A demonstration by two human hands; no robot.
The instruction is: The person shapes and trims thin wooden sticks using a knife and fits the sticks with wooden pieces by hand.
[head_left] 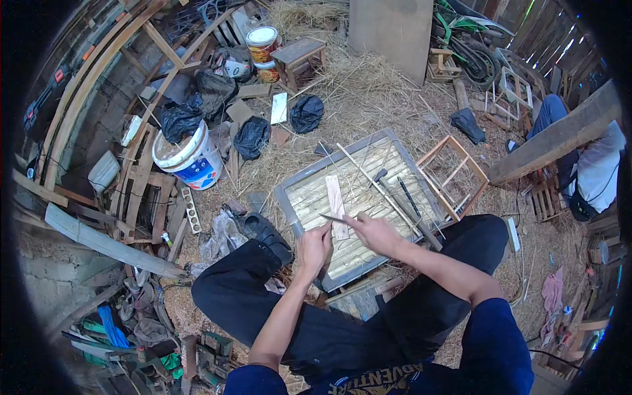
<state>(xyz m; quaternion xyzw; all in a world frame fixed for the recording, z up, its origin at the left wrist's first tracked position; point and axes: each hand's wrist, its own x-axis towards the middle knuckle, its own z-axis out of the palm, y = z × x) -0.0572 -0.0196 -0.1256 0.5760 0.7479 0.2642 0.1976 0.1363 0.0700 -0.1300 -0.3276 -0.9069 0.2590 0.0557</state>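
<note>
My right hand [375, 234] is closed around a knife, whose thin dark blade [334, 218] points left. My left hand [315, 249] is pinched just below the blade; what its fingers hold, if anything, is too small to make out. Under the blade, a pale flat strip of wood [335, 194] lies on a low slatted table [306, 201] with a grey frame. A hammer [380, 176], a long thin stick [368, 176] and a slim dark tool [409, 197] rest on the slats right of the strip.
A small wooden frame [464, 161] leans at the table's right side. White bucket [191, 161], black plastic bags [252, 138] and a stool [299, 51] stand beyond, on straw-covered ground. Another person [596, 168] sits at the right, behind a slanted post [559, 135].
</note>
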